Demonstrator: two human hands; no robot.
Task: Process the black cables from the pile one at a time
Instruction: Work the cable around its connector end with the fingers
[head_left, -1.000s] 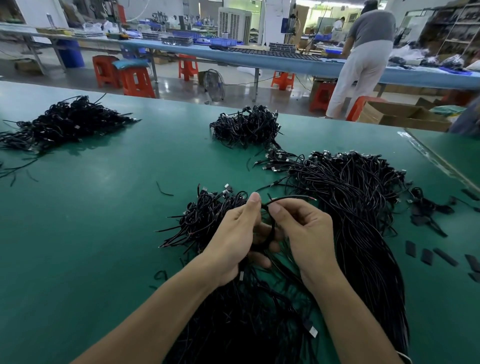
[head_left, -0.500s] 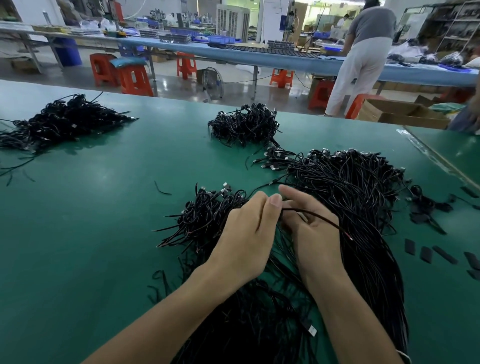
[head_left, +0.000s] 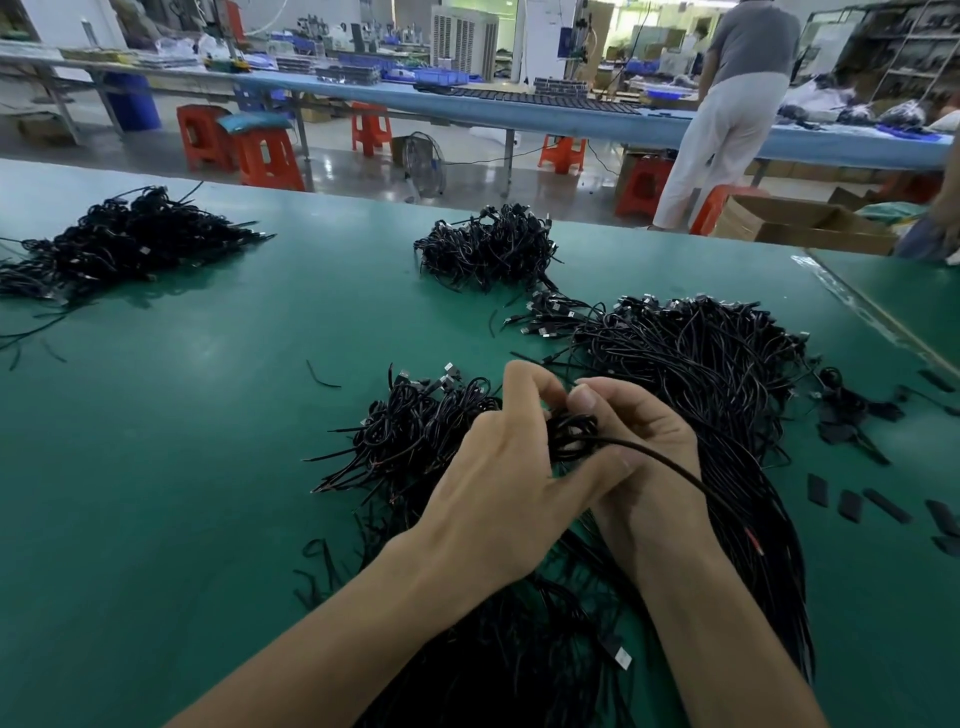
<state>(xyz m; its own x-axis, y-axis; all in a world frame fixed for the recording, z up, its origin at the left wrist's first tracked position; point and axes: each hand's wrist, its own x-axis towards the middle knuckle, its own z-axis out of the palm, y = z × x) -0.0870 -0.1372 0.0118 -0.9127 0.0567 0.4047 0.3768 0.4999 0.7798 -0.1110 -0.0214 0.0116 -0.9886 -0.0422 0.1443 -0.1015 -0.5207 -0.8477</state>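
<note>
Item in hand: one black cable (head_left: 571, 434), wound into a small coil and pinched between the curled fingers of left hand (head_left: 498, 483) and right hand (head_left: 644, 467); its tail trails rightward.
Probably done: coiled heap (head_left: 415, 431) just left of the fingers; far heap (head_left: 488, 249) beyond them.
Remaining: large loose pile (head_left: 701, 374) right of the fingers, on the desk (head_left: 182, 467).
Legible writing: none.
</note>
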